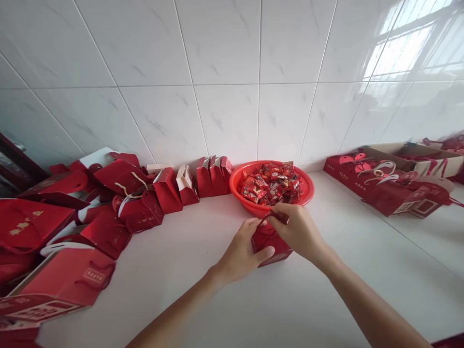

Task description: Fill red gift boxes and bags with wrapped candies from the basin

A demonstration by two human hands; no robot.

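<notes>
A small red gift box (272, 249) stands on the white counter between my two hands. My left hand (242, 249) grips its left side, the thumb lying across the front and the fingertips up near the top. With bent fingers my right hand (295, 227) pinches a dark red ribbon (266, 220) at the top of the box. Part of the ribbon and the box's top is hidden behind my fingers. Just behind the box sits a red plastic basket (308, 193) holding many candies in red wrappers (270, 183).
Several small red boxes (168, 191) line the tiled wall (228, 111) left of the basket. More red boxes (68, 275) are heaped at the far left. On the right, a long red carton (391, 195) and open cardboard boxes (427, 157) with ribbons rest against the wall.
</notes>
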